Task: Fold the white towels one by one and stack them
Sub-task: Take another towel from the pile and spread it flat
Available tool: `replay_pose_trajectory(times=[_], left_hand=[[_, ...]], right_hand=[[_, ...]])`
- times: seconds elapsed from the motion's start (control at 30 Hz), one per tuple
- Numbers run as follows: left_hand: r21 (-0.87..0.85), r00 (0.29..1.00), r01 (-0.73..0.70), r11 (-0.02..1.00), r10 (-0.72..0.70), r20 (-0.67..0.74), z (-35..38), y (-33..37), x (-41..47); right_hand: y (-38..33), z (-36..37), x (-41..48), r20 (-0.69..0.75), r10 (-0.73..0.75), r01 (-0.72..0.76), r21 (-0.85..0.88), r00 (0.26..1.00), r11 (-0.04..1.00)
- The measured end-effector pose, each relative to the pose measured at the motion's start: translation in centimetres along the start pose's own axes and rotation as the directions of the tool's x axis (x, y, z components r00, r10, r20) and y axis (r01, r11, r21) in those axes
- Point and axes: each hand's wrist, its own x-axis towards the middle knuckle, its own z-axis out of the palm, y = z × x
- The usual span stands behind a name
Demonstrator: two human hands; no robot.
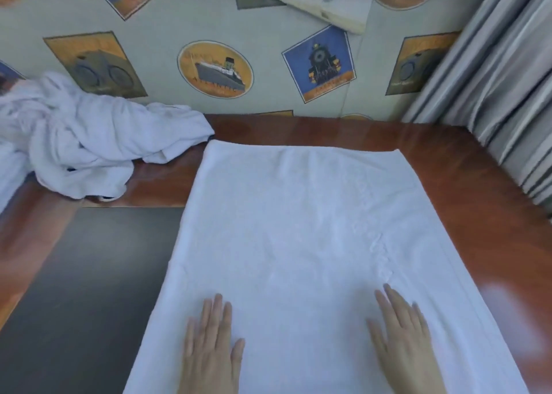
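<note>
The towel (pixel 298 244) lies spread flat on the table (pixel 463 184), under both palms. Left hand (pixel 213 343) and right hand (pixel 403 340) press its near end, fingers straight, grasping nothing. Smooth outward before folding, judging by the ridge beyond the right fingertips. Unfolded towels (pixel 77 142) lie heaped far left.

Head-worn view, angled down, close over table (pixel 448 160), facing wall (pixel 209 20)

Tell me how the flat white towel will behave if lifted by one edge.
Probably floppy: the spread towel lies limp on the table, slightly wrinkled. It would likely sag when lifted, like the crumpled towels at left. Its texture probably grips under the flat left hand and right hand.
</note>
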Motion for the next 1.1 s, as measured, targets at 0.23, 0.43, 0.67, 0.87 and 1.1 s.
replay_pose_trajectory(times=[0.23, 0.43, 0.67, 0.87, 1.1], left_hand=[[0.173, 0.991, 0.097, 0.98, -0.112, 0.078, 0.5, -3.2, 6.2], [0.044, 0.996, 0.072, 0.996, -0.074, 0.046, 0.1, -3.6, 5.7], [0.173, 0.965, -0.228, 0.958, 0.199, 0.17, 2.1, 4.8, 17.3], [0.251, 0.965, -0.119, 0.961, 0.052, 0.259, 4.9, 1.7, 23.3], [0.17, 0.976, -0.121, 0.978, 0.085, 0.203, 4.7, 1.4, 23.1]], right_hand=[[-1.2, 5.4, 9.4, 0.402, -0.255, 0.319, -0.099, 0.879, 0.943], [9.1, 2.1, 12.4, 0.304, 0.187, -0.117, -0.233, 0.934, 0.965], [-4.8, 6.5, 12.4, 0.279, -0.497, 0.519, -0.005, 0.822, 0.855], [-0.5, 8.0, 17.0, 0.338, -0.28, 0.323, -0.077, 0.898, 0.943], [-2.4, 7.0, 22.1, 0.225, -0.198, 0.212, -0.041, 0.954, 0.976]])
